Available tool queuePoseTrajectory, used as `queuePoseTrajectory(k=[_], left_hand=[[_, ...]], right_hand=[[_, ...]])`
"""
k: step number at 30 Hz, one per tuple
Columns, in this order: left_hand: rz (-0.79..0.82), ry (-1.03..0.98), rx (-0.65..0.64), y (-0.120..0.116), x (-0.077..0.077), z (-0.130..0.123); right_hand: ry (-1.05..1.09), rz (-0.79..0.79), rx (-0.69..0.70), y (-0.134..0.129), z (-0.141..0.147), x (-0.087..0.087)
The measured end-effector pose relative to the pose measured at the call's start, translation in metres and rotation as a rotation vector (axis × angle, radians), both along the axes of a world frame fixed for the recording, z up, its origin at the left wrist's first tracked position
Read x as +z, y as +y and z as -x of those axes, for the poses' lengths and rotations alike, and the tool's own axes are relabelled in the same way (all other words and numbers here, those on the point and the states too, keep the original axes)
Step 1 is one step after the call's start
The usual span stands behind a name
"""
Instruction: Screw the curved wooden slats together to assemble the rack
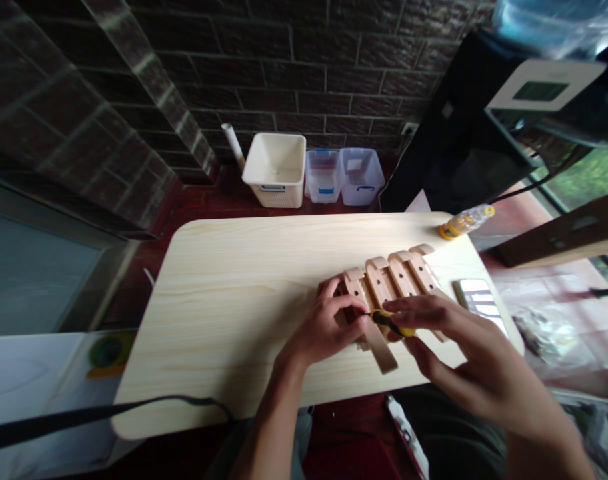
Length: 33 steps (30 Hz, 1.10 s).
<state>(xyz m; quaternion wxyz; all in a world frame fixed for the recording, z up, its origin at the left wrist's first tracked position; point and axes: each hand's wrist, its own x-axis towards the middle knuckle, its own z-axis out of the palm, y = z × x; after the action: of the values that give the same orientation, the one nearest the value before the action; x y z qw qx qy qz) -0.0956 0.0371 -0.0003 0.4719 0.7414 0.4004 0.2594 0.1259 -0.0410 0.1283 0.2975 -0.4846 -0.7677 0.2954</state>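
A slatted wooden piece (377,270) with curved slat ends and dark screw holes lies on the right half of the light wood table (224,287). My left hand (319,330) grips its left end, thumb and index finger close together at a screwdriver's tip. That screwdriver (383,320), with a yellow and black handle, is held in the fingers of my right hand (464,347). Its shaft points left toward my left fingertips. Whether a screw sits at the tip is hidden. One slat (383,350) sticks out toward me below the screwdriver.
A clear bottle with a yellow base (461,223) stands at the back right corner. A phone (479,303) lies near the right edge. Beyond the table are a cream bin (279,190) and two clear plastic boxes (324,177). A dark strap (109,408) crosses the front left.
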Motion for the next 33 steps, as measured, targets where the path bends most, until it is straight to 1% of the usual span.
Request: queuePoseTrajectory(k=[5, 12, 16, 21, 25, 33], left_hand=[[0.001, 0.012, 0.001, 0.000, 0.000, 0.000], [0.008, 0.006, 0.000, 0.001, 0.001, -0.001], [0.000, 0.001, -0.005, 0.001, 0.000, -0.001], [-0.007, 0.009, -0.004, 0.001, -0.002, -0.001], [0.001, 0.014, -0.004, 0.001, -0.001, -0.002], [0.006, 0.015, -0.007, 0.002, 0.003, -0.002]], right_hand=[[0.006, 0.008, -0.030, -0.001, -0.002, -0.004], [0.019, 0.037, -0.031, -0.003, -0.002, -0.011], [0.062, 0.043, -0.053, -0.005, -0.002, -0.015], [0.061, 0.050, -0.041, -0.003, -0.001, -0.009], [0.028, 0.014, -0.001, -0.001, 0.000, -0.004], [0.076, 0.026, 0.010, 0.000, 0.001, -0.006]])
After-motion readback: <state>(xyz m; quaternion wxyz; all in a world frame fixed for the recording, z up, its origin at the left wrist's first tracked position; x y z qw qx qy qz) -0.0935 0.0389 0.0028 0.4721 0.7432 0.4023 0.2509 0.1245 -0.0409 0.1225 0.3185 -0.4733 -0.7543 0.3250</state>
